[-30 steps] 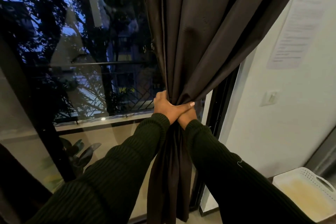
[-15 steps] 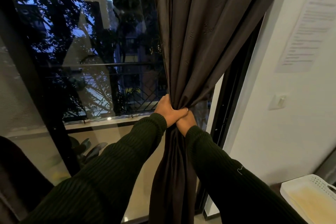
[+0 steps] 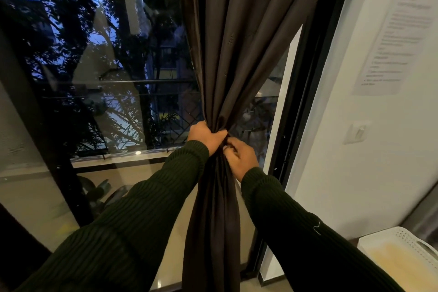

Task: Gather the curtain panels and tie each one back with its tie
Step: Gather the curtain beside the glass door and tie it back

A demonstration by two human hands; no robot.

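Where the dark curtain panel (image 3: pixel 237 54) narrows to a waist, both hands meet on it. The left hand (image 3: pixel 205 136) has its fingers wrapped around the gathered fabric from the left side, gripping the bunch tight. The right hand (image 3: pixel 240 157) sits just beside it, touching on the right and slightly lower, fingers (image 3: pixel 228 149) curled in against the same bunch; they pinch something dark at the waist, but cannot tell whether that is a tie or just a fold of curtain. No tie is separately distinguishable, too dark.

Panel position: hangs from above frame, fans wide at the top, pinched at the hands, then drops as a narrow column between the two forearms toward the floor. It sits in front of the glass door (image 3: pixel 106 78), near the door's dark right frame (image 3: pixel 298 106).

Both arms are in dark ribbed sleeves (image 3: pixel 147 216).

Rest of scene: the glass shows trees, a balcony railing (image 3: pixel 118 82) and room reflections. White wall (image 3: pixel 355 161) on the right carries a printed sheet of paper (image 3: pixel 393 45), text blurred, and a light switch (image 3: pixel 358 131) below it. A white perforated basket (image 3: pixel 398 244) with a yellowish interior sits in the lower right corner, well apart from the curtain.
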